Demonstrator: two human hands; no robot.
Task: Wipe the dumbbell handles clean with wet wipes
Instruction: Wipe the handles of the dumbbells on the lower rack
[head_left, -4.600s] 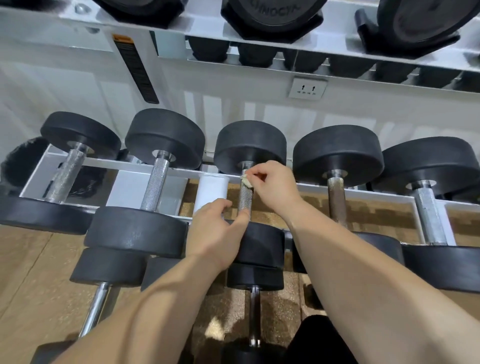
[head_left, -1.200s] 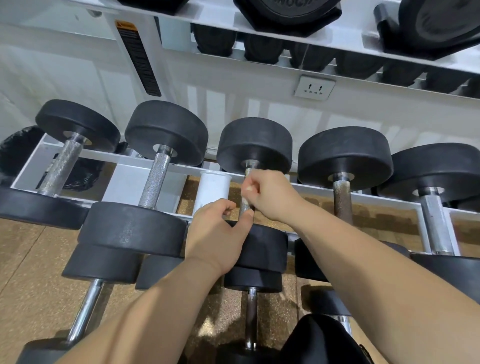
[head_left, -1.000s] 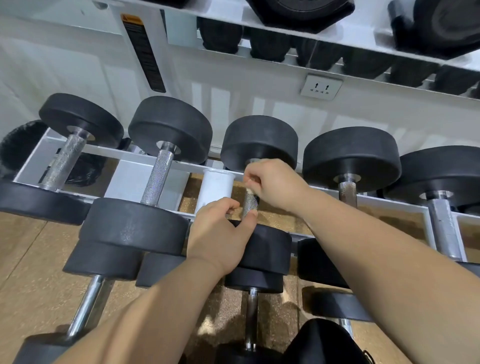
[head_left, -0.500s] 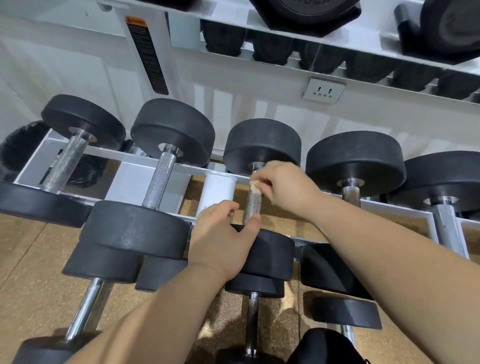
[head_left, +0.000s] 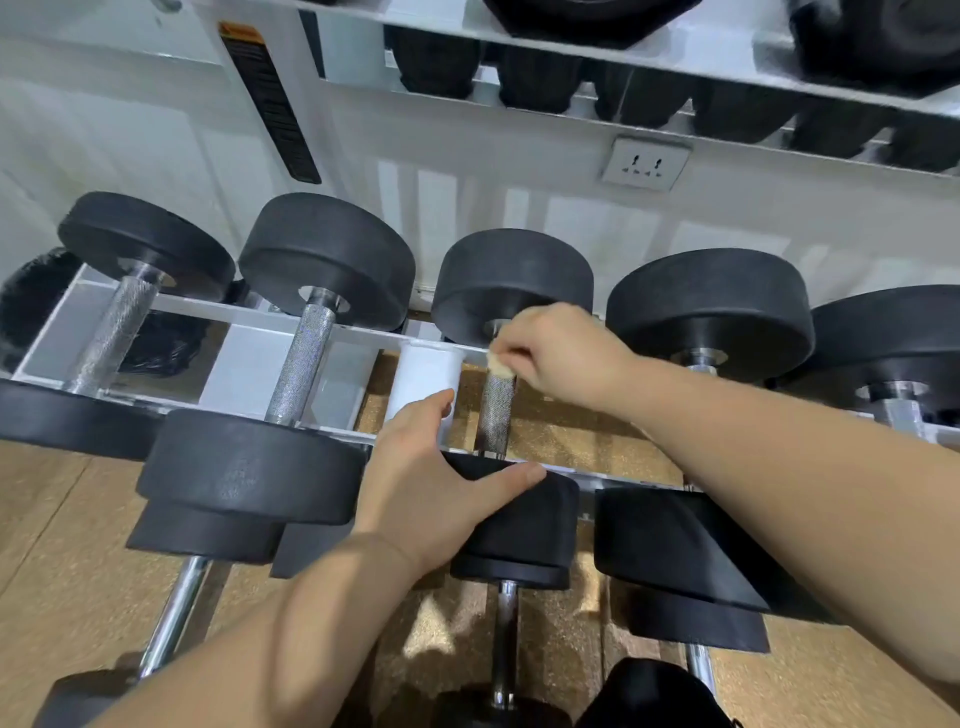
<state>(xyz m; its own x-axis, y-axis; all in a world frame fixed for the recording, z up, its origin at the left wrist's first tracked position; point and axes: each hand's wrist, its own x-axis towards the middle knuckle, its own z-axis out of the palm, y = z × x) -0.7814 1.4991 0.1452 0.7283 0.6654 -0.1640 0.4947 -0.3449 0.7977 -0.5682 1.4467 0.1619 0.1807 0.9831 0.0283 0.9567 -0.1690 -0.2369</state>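
At the far left, a black round-headed dumbbell (head_left: 145, 244) and its larger black neighbour (head_left: 327, 260) lie across the white metal rack (head_left: 228, 312), their knurled grips bare. Left of centre, the left hand (head_left: 426, 493) clasps the near head of the middle black dumbbell (head_left: 514, 280), thumb stretched along its top edge. Just right, the knurled steel handle (head_left: 496, 410) runs up to the right hand (head_left: 561, 358), which pinches a small crumpled yellowish wet wipe (head_left: 501, 366) against the handle's far end. A white wall socket (head_left: 647, 163) sits upper right.
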